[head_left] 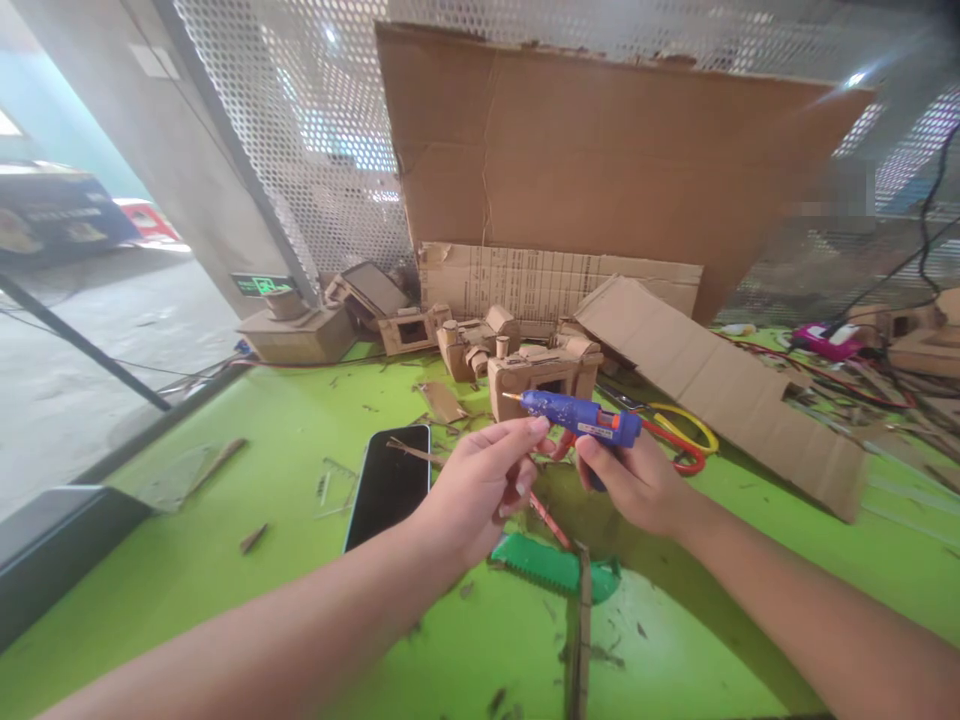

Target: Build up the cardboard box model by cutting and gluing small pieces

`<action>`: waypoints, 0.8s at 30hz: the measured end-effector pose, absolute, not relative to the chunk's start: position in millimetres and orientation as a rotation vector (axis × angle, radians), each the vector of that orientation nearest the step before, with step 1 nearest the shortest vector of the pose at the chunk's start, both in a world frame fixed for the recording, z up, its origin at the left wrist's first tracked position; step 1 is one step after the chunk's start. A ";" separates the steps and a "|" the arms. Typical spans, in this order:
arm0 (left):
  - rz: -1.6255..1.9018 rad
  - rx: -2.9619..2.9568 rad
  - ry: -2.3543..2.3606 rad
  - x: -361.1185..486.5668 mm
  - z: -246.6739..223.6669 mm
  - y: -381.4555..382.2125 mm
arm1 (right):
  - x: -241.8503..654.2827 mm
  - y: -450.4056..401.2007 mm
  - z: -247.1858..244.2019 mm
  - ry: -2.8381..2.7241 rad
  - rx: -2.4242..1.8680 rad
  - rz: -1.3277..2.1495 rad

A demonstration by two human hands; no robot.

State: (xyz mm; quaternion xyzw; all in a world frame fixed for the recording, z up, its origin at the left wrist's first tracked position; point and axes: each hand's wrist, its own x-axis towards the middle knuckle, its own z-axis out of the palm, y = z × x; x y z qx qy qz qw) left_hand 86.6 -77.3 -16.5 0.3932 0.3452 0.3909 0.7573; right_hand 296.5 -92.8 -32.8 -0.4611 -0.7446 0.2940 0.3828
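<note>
A blue hot glue gun (570,412) is in my right hand (637,475), whose fingers wrap its handle. Its metal nozzle points left, in front of a small cardboard box model (517,385). My left hand (484,485) is closed, thumb and fingertips pinched together just below the gun's front. What they hold, if anything, is too small to make out. A thin cardboard strip (414,452) runs over the black phone (390,485) toward the back of this hand. Beneath the hands lies a green utility knife (536,562), crossed by a long narrow cardboard strip (583,630).
Several cardboard models (465,345) stand along the back of the green table (285,600), before a large cardboard sheet (615,150). A cut cardboard panel (720,390) leans at right, near yellow and red handles (686,430). Scraps litter the surface.
</note>
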 end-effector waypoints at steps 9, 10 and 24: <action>0.830 0.794 0.785 88.8 -16.1 -78.7 | 292.8 -95.3 -31.0 -1.836 -1.157 0.796; 0.828 0.792 0.802 89.7 -15.6 -78.7 | 292.8 -95.4 -30.2 -1.791 -1.141 0.827; 0.768 1.028 0.631 91.6 -15.8 -83.3 | 303.7 -74.4 -33.0 -1.415 -1.091 0.848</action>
